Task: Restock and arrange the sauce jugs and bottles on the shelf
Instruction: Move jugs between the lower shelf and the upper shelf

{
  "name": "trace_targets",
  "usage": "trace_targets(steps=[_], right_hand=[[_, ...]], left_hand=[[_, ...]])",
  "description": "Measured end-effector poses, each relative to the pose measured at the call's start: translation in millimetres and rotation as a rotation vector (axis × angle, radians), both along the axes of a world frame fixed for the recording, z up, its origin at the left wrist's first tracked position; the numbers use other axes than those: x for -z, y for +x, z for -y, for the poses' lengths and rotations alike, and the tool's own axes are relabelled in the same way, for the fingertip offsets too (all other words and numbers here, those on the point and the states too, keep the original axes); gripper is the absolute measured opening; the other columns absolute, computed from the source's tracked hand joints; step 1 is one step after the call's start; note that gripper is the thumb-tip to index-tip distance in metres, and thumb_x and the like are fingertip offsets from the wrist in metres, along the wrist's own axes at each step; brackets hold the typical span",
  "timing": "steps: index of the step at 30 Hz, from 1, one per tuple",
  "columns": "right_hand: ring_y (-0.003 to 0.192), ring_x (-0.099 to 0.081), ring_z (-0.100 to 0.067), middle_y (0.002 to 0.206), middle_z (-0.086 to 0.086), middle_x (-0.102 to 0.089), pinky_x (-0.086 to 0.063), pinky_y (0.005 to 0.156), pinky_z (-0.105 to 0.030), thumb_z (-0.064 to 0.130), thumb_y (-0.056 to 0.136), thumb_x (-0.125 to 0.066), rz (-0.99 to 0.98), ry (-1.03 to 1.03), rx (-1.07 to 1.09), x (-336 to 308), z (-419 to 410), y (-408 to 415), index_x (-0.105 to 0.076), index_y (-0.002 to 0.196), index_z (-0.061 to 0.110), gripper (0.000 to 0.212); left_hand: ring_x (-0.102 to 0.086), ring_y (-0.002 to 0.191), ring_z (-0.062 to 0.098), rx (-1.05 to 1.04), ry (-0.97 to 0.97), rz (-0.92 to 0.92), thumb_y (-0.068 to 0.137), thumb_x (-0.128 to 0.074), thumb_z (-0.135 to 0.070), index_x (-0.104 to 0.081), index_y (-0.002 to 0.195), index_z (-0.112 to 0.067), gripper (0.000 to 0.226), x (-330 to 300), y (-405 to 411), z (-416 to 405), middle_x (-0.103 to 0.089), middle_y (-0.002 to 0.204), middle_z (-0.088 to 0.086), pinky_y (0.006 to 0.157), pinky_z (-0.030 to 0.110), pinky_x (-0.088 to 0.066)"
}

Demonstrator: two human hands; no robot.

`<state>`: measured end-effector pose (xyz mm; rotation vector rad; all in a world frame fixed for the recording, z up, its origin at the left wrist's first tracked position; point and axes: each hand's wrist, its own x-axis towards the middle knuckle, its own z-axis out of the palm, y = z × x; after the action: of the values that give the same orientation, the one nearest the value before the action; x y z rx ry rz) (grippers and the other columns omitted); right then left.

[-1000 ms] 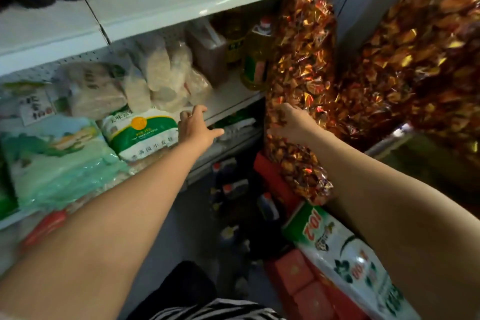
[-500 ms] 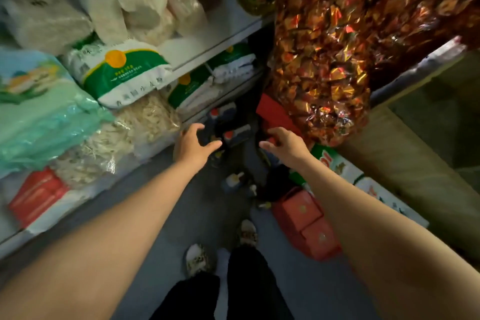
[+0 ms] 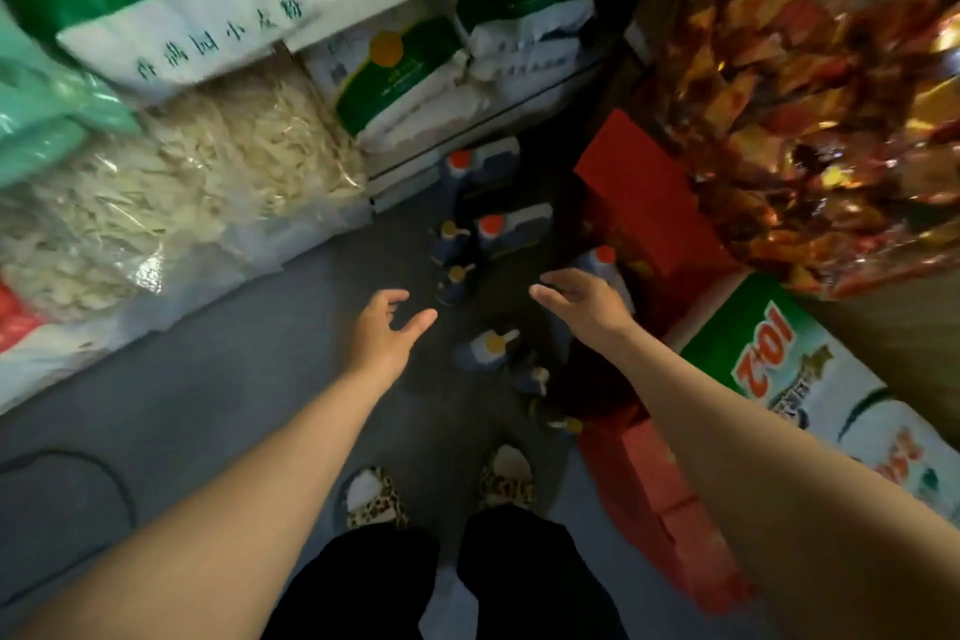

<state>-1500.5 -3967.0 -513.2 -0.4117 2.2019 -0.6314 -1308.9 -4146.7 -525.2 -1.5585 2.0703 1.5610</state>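
While both arms are stretched down toward the floor, nothing is held in either hand. The left hand (image 3: 382, 327) is seen with fingers loosely spread and thumb apart, above bare grey floor (image 3: 208, 379). The right hand (image 3: 584, 304) is likewise relaxed and empty, its fingers extended over a dark jug with a red cap (image 3: 605, 257). Between and beyond the hands, a cluster of jugs and bottles is stood on the floor: two more red-capped jugs (image 3: 491, 226) near the bottom shelf (image 3: 415, 172), and several smaller bottles with yellow caps (image 3: 493, 343) closer to the feet. Green-and-white flour bags (image 3: 405, 78) are stacked on the shelf at left, and red boxes (image 3: 644, 203) are placed at right beneath a large bag of foil-wrapped sweets (image 3: 810, 94).
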Motion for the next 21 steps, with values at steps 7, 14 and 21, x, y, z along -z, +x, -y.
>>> trace_targets(steps=[7, 14, 21], right_hand=[[0.113, -0.054, -0.005, 0.119, 0.010, -0.062, -0.042, 0.085, -0.015, 0.041, 0.095, -0.064, 0.092, -0.151, 0.045, 178, 44, -12, -0.064, 0.130, 0.021, 0.040], [0.090, -0.055, 0.014, 0.107, 0.019, -0.061, -0.046, 0.071, -0.003, 0.027, 0.099, -0.060, 0.095, -0.297, -0.031, 303, 75, -36, -0.061, 0.130, 0.021, 0.031], [0.110, -0.064, -0.015, 0.115, 0.002, -0.068, -0.053, 0.095, -0.031, 0.027, 0.100, -0.058, 0.132, -0.432, 0.032, 323, 90, -29, -0.064, 0.116, 0.031, 0.017]], left_hand=[[-0.058, 0.120, 0.022, 0.050, 0.082, -0.115, 0.088, -0.074, -0.025, -0.059, 0.128, -0.011, 0.045, 197, -21, 25, -0.061, 0.129, 0.009, 0.093, 0.025, -0.043], [-0.051, 0.118, 0.008, 0.330, -0.014, -0.262, 0.086, -0.076, -0.020, -0.051, 0.140, -0.013, 0.060, 322, -58, 56, -0.057, 0.128, 0.000, 0.091, 0.012, -0.037], [-0.053, 0.116, 0.009, 0.391, -0.093, -0.318, 0.092, -0.069, -0.020, -0.051, 0.142, -0.016, 0.052, 333, -66, 66, -0.060, 0.128, 0.002, 0.082, 0.005, -0.037]])
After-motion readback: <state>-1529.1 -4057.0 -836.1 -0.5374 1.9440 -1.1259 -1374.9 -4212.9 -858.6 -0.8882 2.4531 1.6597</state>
